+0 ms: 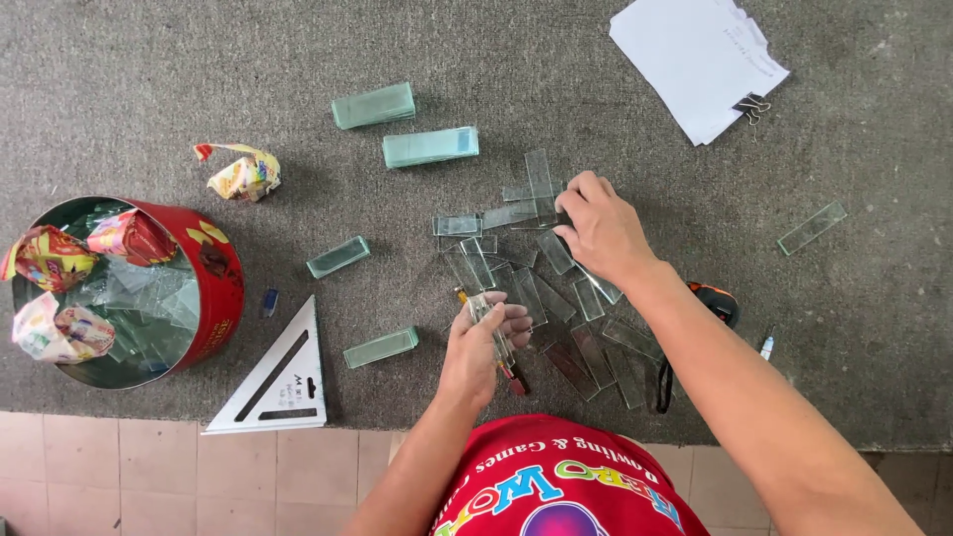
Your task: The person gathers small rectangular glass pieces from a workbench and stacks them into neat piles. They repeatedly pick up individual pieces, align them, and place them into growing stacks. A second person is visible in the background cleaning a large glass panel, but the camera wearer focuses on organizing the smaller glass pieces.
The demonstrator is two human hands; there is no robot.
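Note:
My left hand [478,342] grips a few clear glass strips [483,308] together with a thin tool whose red end [515,380] sticks out below the fingers. My right hand [600,230] reaches forward onto a loose scatter of glass strips [541,283] on the grey carpet, fingertips pinching at a strip near the pile's top edge. Neat stacks of glass strips lie to the left: two at the back [373,105] [430,147], one in the middle [338,257], one near me [380,347].
A red round tin [220,288] at left holds glass scraps and crumpled wrappers. Another crumpled wrapper [240,171], a white set square [280,377], clipped white papers [700,55], a lone glass strip [812,227], a black-orange tool [717,301] under my right forearm. Tiled floor runs along the bottom edge.

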